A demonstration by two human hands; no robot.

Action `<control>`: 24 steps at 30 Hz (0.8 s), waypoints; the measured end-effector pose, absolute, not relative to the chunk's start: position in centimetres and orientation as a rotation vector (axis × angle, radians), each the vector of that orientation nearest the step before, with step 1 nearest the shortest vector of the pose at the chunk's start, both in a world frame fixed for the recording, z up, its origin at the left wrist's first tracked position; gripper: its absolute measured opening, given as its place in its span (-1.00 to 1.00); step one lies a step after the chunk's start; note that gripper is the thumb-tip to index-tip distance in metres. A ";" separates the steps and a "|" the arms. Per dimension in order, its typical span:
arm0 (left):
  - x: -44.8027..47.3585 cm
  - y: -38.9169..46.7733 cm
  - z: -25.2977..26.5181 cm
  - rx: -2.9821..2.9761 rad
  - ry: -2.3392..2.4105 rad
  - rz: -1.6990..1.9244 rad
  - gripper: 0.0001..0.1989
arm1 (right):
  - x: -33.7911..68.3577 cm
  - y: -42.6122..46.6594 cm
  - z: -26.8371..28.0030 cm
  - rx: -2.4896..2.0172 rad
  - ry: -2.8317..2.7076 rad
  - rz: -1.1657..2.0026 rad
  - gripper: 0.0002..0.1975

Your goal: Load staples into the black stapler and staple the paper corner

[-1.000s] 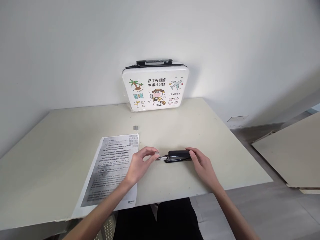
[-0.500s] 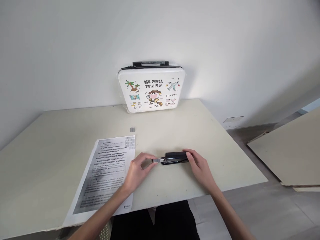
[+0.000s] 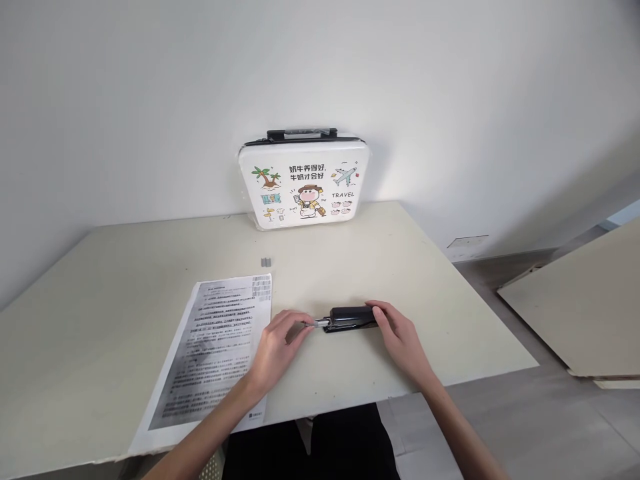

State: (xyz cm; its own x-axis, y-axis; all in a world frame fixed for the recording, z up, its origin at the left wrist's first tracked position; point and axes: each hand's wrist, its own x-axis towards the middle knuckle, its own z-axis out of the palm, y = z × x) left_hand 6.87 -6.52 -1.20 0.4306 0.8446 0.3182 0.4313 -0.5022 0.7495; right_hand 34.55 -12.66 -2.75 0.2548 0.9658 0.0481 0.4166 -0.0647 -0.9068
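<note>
A black stapler (image 3: 350, 319) lies on the table, its long side running left to right. My right hand (image 3: 399, 333) grips its right end, with the thumb near me and the fingers behind. From the stapler's left end sticks out a narrow silvery metal slide (image 3: 323, 323). My left hand (image 3: 283, 343) pinches the outer tip of this slide between thumb and fingers. The fingertips partly cover that tip, so I cannot tell whether staples sit there too. Behind my left hand lie two small grey staple strips (image 3: 266, 263) side by side.
A printed sheet of paper (image 3: 215, 347) lies flat on the left, partly under my left forearm. A white cartoon-printed case (image 3: 306, 183) with a black handle leans against the wall at the back of the pale table (image 3: 440, 333). A pale board (image 3: 575, 300) stands beyond the right edge.
My left fingers have closed up a little around the metal slide, and more of its silvery length shows. My right hand and the stapler stay in place. The view has tilted slightly upward.
</note>
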 end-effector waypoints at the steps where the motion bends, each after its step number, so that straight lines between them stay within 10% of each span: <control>1: 6.9 -6.5 -1.2 2.113 1.077 0.936 -0.85 | 34.5 -12.7 -2.7 -1.636 -1.305 0.775 -0.55; 24: 7.1 -6.5 -1.2 2.130 1.060 0.873 -0.89 | 34.6 -12.9 -2.7 -1.641 -1.314 0.760 -0.53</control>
State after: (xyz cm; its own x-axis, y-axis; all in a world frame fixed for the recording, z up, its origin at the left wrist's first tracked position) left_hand 7.12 -6.50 -1.17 0.4655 0.8366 0.2889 0.4435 -0.5030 0.7419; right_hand 34.58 -12.86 -2.69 0.2544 0.9653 0.0596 0.4303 -0.0578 -0.9009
